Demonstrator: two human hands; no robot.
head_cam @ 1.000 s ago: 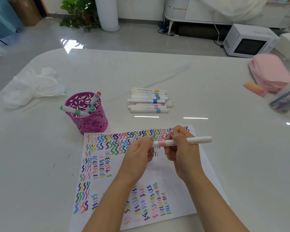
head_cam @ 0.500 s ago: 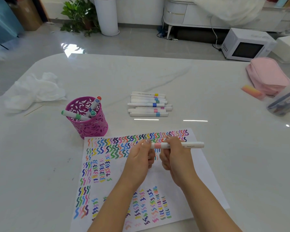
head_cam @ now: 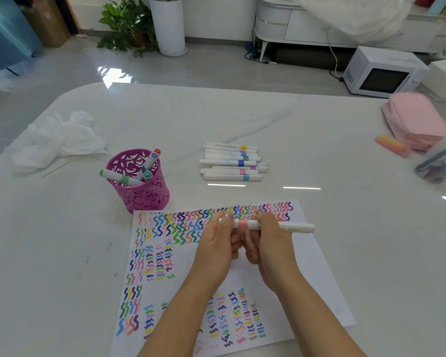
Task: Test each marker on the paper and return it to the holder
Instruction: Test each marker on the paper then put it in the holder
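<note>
A white marker with a pink band (head_cam: pixel 289 227) lies level above the paper (head_cam: pixel 317 284), held at both ends of its left half. My left hand (head_cam: pixel 216 243) pinches its left end, where the cap sits. My right hand (head_cam: pixel 271 243) grips the barrel just right of the pink band. The paper is covered with coloured squiggles. A magenta cut-out holder (head_cam: pixel 142 186) stands at the paper's upper left corner with three markers in it. Several white markers (head_cam: pixel 231 162) lie in a pile beyond the paper.
A crumpled white tissue (head_cam: pixel 59 139) lies at the far left. A pink pouch (head_cam: pixel 415 122) and a pink-orange eraser (head_cam: pixel 390 145) sit at the far right. A clear container of pens (head_cam: pixel 438 161) stands at the right edge of the white marble table (head_cam: pixel 242 117).
Both hands with the marker have dropped slightly toward the paper and shifted a little left; the grip on the marker looks the same.
</note>
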